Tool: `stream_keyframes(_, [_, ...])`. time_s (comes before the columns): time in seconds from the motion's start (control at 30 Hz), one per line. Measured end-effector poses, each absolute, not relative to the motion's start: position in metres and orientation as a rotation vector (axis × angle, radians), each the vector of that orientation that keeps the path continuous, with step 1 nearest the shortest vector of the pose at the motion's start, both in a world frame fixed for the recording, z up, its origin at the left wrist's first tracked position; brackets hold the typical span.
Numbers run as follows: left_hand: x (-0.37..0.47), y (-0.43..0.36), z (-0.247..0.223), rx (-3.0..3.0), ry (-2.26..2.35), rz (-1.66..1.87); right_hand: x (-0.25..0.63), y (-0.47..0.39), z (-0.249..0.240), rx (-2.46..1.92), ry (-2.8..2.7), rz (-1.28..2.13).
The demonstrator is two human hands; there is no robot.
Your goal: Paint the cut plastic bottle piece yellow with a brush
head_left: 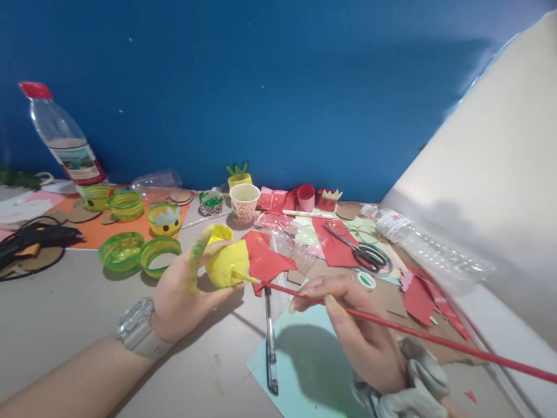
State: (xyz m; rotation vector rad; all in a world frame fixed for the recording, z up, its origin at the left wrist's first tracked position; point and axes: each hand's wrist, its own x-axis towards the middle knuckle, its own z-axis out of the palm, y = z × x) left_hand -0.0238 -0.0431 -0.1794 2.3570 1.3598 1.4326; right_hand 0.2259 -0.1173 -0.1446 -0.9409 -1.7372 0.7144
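In the head view, a patterned paper cup [245, 203] stands on the counter [179, 402] near the blue wall. Just in front of the cup and a little to its left, the left hand [180, 291] grips a yellow piece [227, 265] between thumb and fingers. The right hand [362, 332], in front of the cup and to its right, pinches a long red paintbrush [448, 335], whose tip touches the yellow piece. Nearer the person than the cup, a pen [270, 341] lies partly on a light blue sheet [302, 377]. Right of the cup are black-handled scissors [369, 256] and a clear bottle [430, 247] on its side; left of it, green bowls [122, 251] and an upright red-capped bottle [77, 161].
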Motion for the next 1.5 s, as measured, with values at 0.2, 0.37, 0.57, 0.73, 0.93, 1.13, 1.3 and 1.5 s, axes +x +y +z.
stream_keyframes(0.2, [-0.026, -0.042, -0.183, 2.307, 1.334, 1.450, 0.221, -0.118, -0.146, -0.999, -1.773, 0.657])
stream_keyframes(0.37, [-0.026, -0.040, -0.186, 2.234, 1.283, 1.482, 0.230, -0.113, -0.149, -1.064, -1.718, 0.576])
stream_keyframes(0.57, [-0.026, -0.043, -0.182, 2.222, 1.350, 1.470, 0.224, -0.120, -0.145, -0.922, -1.682, 0.645])
stream_keyframes(0.73, [-0.026, -0.042, -0.183, 2.215, 1.315, 1.450, 0.218, -0.121, -0.142, -0.913, -1.796, 0.717])
stream_keyframes(0.93, [-0.026, -0.039, -0.186, 2.149, 1.321, 1.484, 0.228, -0.120, -0.145, -0.957, -1.747, 0.611])
stream_keyframes(1.13, [-0.026, -0.041, -0.186, 2.150, 1.319, 1.474, 0.224, -0.123, -0.145, -0.927, -1.828, 0.709])
stream_keyframes(1.3, [-0.025, -0.040, -0.183, 2.119, 1.301, 1.494, 0.227, -0.118, -0.144, -0.990, -1.793, 0.612])
stream_keyframes(1.5, [-0.026, -0.039, -0.182, 2.082, 1.307, 1.472, 0.229, -0.121, -0.141, -0.925, -1.771, 0.637])
